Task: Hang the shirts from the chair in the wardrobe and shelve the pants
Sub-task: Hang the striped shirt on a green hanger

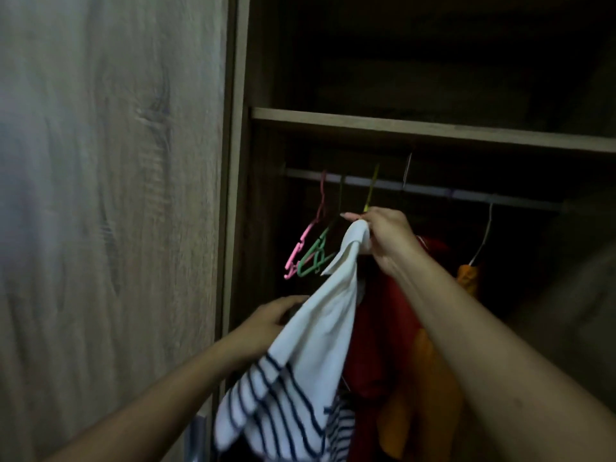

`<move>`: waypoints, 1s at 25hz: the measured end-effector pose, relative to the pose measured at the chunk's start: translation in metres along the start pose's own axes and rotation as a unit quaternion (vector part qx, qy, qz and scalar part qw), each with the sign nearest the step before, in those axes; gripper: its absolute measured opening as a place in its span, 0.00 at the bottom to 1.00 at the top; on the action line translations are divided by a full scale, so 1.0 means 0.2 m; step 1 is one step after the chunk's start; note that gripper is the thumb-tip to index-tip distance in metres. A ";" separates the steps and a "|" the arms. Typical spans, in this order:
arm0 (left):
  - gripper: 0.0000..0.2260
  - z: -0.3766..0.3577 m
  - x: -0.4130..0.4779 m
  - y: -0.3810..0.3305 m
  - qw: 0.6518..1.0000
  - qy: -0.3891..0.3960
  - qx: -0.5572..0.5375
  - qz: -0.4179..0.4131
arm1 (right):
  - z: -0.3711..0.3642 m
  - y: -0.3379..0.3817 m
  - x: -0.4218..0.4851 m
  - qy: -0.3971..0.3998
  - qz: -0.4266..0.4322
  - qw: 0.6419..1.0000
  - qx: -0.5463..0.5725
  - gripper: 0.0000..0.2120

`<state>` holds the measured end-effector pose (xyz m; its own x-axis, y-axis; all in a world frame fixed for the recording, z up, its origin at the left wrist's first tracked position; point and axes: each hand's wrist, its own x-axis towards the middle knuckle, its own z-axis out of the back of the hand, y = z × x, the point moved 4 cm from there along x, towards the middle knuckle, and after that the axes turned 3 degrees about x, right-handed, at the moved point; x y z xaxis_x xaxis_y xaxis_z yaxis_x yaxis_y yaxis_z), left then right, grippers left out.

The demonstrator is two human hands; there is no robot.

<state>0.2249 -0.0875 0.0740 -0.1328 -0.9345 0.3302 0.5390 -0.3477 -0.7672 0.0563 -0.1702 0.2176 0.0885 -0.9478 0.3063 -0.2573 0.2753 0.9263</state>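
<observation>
Dark wardrobe [240, 195], rail [433, 191] up top. Right hand [386, 238] pinches the white top of the striped shirt [316, 345] just under the rail, so it's nearer. The shirt drapes down-left to the left hand [266, 320], fingers loose against it.

The white cloth shirt [320, 328] is plain white in its upper part; lower down it carries thin navy-blue stripes on white. The pink plastic hanger [301, 243] is a bright shade, the green plastic hanger [315, 256] a mid green, and the thin hanger hook [372, 185] yellow-green. The red cloth garment [386, 328] is a deep, plain red; the orange cloth garment [466, 278] is plain too, on a white wire hanger [486, 233]. The round metal rail [450, 194] is pale silver-grey. The flat wardrobe door [100, 195] shows grey-beige wood grain with darker streaks; the wooden shelf board [433, 133] is light brown.
</observation>
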 end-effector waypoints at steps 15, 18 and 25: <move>0.18 -0.04 0.02 -0.06 0.999 0.047 0.008 0.025 | 0.21 -0.29 0.37 -0.033 0.026 0.919 -0.392 0.11; 0.17 -0.02 -0.07 -0.06 0.999 0.011 -0.011 0.039 | 0.12 -0.25 0.06 -0.036 0.197 0.893 -0.404 0.10; 0.16 0.12 -0.59 0.02 0.976 -0.142 -0.095 0.137 | -0.13 -0.55 -0.61 0.075 0.281 0.938 -0.188 0.10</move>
<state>0.2625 0.0225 0.0441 0.2453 -0.9451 0.2160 0.3546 -0.1198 -0.9273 0.0989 -0.0799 0.0848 0.1826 -0.6108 0.7704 0.0503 0.7884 0.6132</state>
